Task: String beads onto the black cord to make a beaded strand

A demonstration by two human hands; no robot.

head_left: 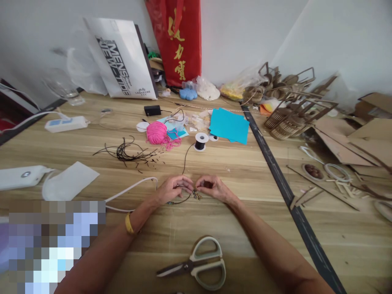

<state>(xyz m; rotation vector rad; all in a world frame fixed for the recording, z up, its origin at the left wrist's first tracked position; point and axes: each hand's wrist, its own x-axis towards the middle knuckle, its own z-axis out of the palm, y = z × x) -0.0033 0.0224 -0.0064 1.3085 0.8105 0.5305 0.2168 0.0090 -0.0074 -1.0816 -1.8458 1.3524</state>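
Both hands meet at the fingertips, with the left hand and the right hand each curled, thumb close to finger. What they pinch is too small to tell. Small brown beads sit in a little bunch right by the tips, on the near side, a bit more under the right hand. They look round and bumpy, with a dull shine. A thin black cord bends sideways from under the left hand toward the beads. Some bluish bits are on it, near the left wrist. More smooth cord runs from the far side of the left hand up to a white-rimmed spool. Nearer the person, scissors with pale loop handles lie on the striped wood surface, blades pointing left. Past the hands are a fuzzy pink yarn ball, a wiry black tangle and flat blue sheets.
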